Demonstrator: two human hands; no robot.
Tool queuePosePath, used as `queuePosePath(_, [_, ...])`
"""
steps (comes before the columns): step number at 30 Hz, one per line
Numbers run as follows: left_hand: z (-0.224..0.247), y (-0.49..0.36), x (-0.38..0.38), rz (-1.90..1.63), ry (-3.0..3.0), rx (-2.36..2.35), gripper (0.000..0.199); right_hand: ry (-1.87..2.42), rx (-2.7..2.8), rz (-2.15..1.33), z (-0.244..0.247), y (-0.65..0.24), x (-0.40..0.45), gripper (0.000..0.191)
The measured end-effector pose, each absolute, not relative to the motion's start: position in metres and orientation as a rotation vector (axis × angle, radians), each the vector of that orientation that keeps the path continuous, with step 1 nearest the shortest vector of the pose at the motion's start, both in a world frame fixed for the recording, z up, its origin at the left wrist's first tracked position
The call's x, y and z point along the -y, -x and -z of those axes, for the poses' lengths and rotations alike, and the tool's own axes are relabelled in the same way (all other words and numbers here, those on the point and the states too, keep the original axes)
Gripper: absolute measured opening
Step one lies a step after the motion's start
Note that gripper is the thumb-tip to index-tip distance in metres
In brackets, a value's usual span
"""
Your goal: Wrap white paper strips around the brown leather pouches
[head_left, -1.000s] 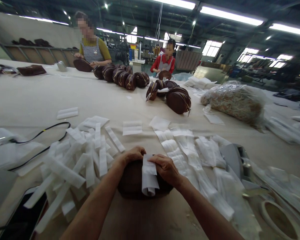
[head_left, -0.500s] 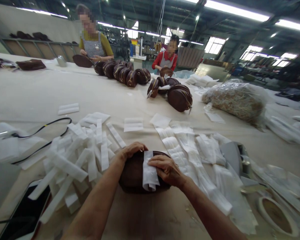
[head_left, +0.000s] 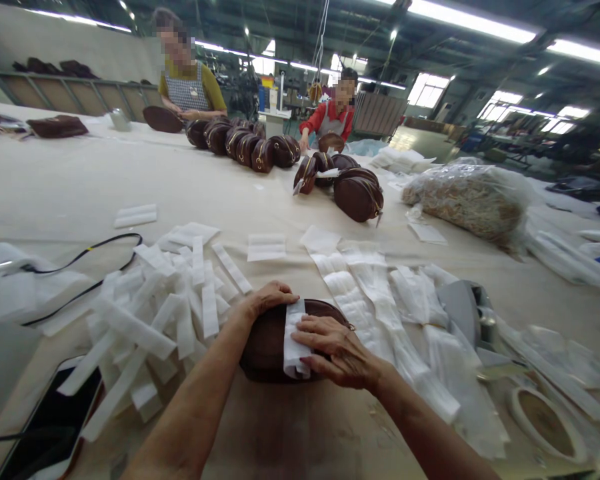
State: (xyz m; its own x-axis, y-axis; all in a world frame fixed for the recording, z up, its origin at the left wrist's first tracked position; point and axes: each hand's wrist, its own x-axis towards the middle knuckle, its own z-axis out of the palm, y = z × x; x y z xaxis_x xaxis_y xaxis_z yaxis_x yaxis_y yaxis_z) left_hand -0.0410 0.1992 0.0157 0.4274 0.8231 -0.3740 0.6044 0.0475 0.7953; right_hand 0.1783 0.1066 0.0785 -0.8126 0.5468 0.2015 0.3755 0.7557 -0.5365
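A dark brown leather bag (head_left: 263, 350) lies in front of me, its zipped edge on the far side. Across its middle runs a white wrapping strip (head_left: 294, 363), its near end folded over. My left hand (head_left: 271, 297) curls over the far left edge of the bag, fingertips at the strip's far end; its thumb is partly hidden. My right hand (head_left: 337, 350) lies over the strip and the bag's right side, fingers stretched out on the strip and thumb apart from them. A metal zip ring (head_left: 351, 327) shows beyond the right hand.
Loose white strips (head_left: 180, 320) are heaped at left beside a phone (head_left: 43, 427). White sheets (head_left: 357, 293), a grey tape dispenser (head_left: 463, 310) and a tape roll (head_left: 547, 423) lie right. Finished brown bags (head_left: 357, 193) stand farther off, near two people and a stuffed plastic bag (head_left: 470, 200).
My right hand has spread its thumb away from the fingers and shifted slightly over the strip. The strip's near end lies flatter. Across the table, the red-sleeved person has reached an arm forward.
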Motion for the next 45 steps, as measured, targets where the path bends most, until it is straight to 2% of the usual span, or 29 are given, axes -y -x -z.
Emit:
queuePosePath(3, [-0.017,0.039,-0.198,-0.231,-1.696,-1.293,0.03,0.74,2.694,-0.657,-0.077,-0.181,-0.101,0.064])
queuePosePath(5, [-0.019,0.037,-0.197,-0.21,-1.745,-1.308,0.031,0.72,2.733,-0.577,-0.07,-0.182,-0.099,0.072])
queuePosePath(15, [-0.049,0.032,-0.172,-0.189,-2.159,-1.348,0.028,0.61,2.734,-0.231,-0.048,-0.18,-0.096,0.054])
queuePosePath(21, [-0.068,0.054,-0.109,-0.235,-2.413,-1.058,0.041,0.605,2.709,-0.233,-0.046,-0.179,-0.094,0.057])
queuePosePath(25, [-0.054,0.065,-0.076,-0.425,-2.819,-0.882,0.076,0.58,2.703,-0.236,-0.045,-0.18,-0.096,0.059])
queuePosePath(26, [-0.048,0.065,-0.072,-0.472,-2.9,-0.915,0.077,0.562,2.719,-0.233,-0.047,-0.181,-0.097,0.06])
queuePosePath(29, [-0.032,0.06,-0.067,-0.538,-3.094,-0.988,0.056,0.499,2.814,-0.237,-0.051,-0.181,-0.098,0.065])
queuePosePath(31, [-0.025,0.056,-0.066,-0.542,-3.198,-0.99,0.052,0.486,2.862,-0.219,-0.049,-0.18,-0.097,0.066])
queuePosePath(36, [-0.016,0.049,-0.059,-0.531,-3.357,-1.072,0.047,0.478,2.805,-0.017,-0.022,-0.181,-0.089,0.05])
queuePosePath(45, [-0.019,0.047,-0.056,-0.61,-3.072,-0.952,0.061,0.497,2.724,-0.172,0.0,-0.185,-0.091,0.057])
